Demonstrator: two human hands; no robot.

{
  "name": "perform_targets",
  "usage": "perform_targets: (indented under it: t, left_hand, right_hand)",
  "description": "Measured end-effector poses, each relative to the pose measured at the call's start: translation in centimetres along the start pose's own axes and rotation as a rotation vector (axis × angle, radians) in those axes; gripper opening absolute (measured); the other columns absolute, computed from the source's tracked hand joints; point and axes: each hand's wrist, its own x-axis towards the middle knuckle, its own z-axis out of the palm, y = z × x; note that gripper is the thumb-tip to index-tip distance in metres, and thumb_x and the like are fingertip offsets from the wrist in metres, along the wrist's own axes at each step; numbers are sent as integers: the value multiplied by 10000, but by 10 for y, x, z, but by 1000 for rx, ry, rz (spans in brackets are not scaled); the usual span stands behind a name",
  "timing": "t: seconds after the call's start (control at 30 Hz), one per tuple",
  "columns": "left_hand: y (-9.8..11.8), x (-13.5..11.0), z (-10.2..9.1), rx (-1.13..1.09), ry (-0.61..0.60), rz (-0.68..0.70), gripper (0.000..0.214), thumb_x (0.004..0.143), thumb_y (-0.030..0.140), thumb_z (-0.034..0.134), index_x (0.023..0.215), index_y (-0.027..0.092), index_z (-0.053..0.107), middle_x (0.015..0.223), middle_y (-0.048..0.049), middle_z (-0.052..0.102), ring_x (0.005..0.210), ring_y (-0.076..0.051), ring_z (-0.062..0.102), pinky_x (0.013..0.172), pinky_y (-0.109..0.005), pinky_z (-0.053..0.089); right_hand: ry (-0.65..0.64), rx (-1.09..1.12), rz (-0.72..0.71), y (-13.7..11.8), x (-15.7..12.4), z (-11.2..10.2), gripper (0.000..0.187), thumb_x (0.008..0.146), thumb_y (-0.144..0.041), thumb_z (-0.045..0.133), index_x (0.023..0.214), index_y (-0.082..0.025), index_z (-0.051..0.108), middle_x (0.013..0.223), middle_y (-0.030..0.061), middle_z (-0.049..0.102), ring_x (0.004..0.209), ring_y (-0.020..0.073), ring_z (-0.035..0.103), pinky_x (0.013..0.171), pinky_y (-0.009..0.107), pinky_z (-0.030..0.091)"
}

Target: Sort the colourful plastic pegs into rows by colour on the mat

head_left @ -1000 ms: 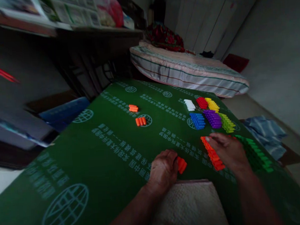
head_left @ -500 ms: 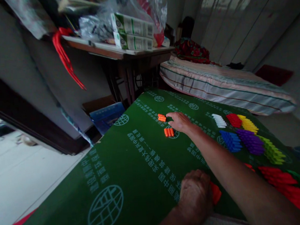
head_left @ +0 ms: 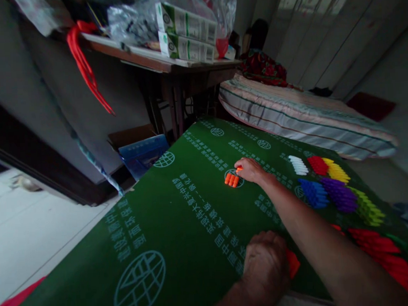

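Observation:
My right hand (head_left: pixel 250 170) reaches out over the green board (head_left: pixel 193 216), its fingers pinched on small orange rod-like pieces (head_left: pixel 239 169). Just in front of it, a short row of orange pieces (head_left: pixel 231 180) lies side by side on the board. Close to the near edge, my left hand (head_left: pixel 267 260) rests closed with its knuckles up. A larger orange cluster (head_left: pixel 292 263) touches its thumb side; the fingers hide whatever is under or inside them.
Grouped pieces lie at the right: white (head_left: pixel 298 165), red (head_left: pixel 317 165), yellow (head_left: pixel 336 170), blue (head_left: pixel 313 193), purple (head_left: pixel 339 195), lime (head_left: pixel 367 206) and more red (head_left: pixel 382 253). Beyond stand a cluttered table (head_left: pixel 166 66) and a bed (head_left: pixel 296 108). A blue box (head_left: pixel 145 153) sits left.
My right hand has closed on the loose orange pieces and brought them nearer, beside the orange row. Their former spot shows bare board. My left hand has stayed put.

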Motion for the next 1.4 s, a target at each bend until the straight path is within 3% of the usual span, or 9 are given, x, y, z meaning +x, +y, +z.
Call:
perform_targets:
  t: [0.2, 0.4, 0.53, 0.77, 0.9, 1.17, 1.4]
  left_hand:
    - [-2, 5, -1, -33, 92, 10, 154, 827, 202, 465, 851, 181, 615, 890, -59, 671, 826, -192, 619, 805, -345, 521]
    - [-7, 9, 0, -118, 179, 13, 198, 812, 146, 443, 908, 186, 612, 928, -49, 672, 859, -166, 631, 815, -317, 524]
    - [-9, 11, -1, -152, 264, -10, 236, 815, 130, 426, 956, 181, 608, 951, -57, 683, 875, -157, 644, 805, -306, 535]
    - [-17, 16, -5, -165, 373, -50, 238, 818, 177, 445, 987, 180, 613, 961, -71, 699, 894, -175, 664, 821, -341, 553]
    - [-19, 18, -9, -176, 372, -62, 258, 804, 224, 457, 1013, 173, 600, 982, -86, 692, 891, -191, 671, 820, -361, 562]
    - [-18, 24, -12, -176, 298, -127, 367, 784, 260, 462, 1114, 140, 569, 1074, -118, 669, 979, -218, 662, 879, -398, 550]
    - [-21, 24, -12, -124, 295, -61, 324, 792, 255, 447, 1067, 183, 603, 1079, -84, 693, 1007, -207, 656, 909, -382, 539]
  right_hand:
    - [43, 98, 127, 45, -86, 7, 275, 762, -200, 643, 1028, -216, 711, 1062, 44, 687, 939, 159, 632, 843, 255, 463]
    - [122, 374, 110, 46, -167, 20, 372, 691, -147, 688, 1057, -210, 691, 1050, 39, 683, 963, 168, 630, 870, 269, 471]
    - [207, 428, 212, 45, -199, 21, 409, 733, -121, 643, 1130, -217, 654, 1109, 43, 673, 997, 174, 625, 836, 272, 484]
    - [129, 137, 273, 24, -204, 7, 303, 839, -215, 569, 1128, -264, 646, 1130, 49, 663, 1057, 189, 604, 872, 273, 456]
    - [52, 11, 266, 8, -197, 3, 291, 882, -188, 476, 1119, -224, 640, 1091, 73, 678, 1041, 200, 616, 859, 288, 459]
    - [9, 10, 326, -1, -199, 2, 248, 835, -151, 479, 1007, -174, 656, 1071, 110, 680, 1009, 216, 639, 822, 306, 475]
    - [-32, 85, 327, -7, -205, -5, 210, 881, -253, 470, 999, -203, 637, 1005, 81, 719, 975, 211, 662, 767, 300, 467]
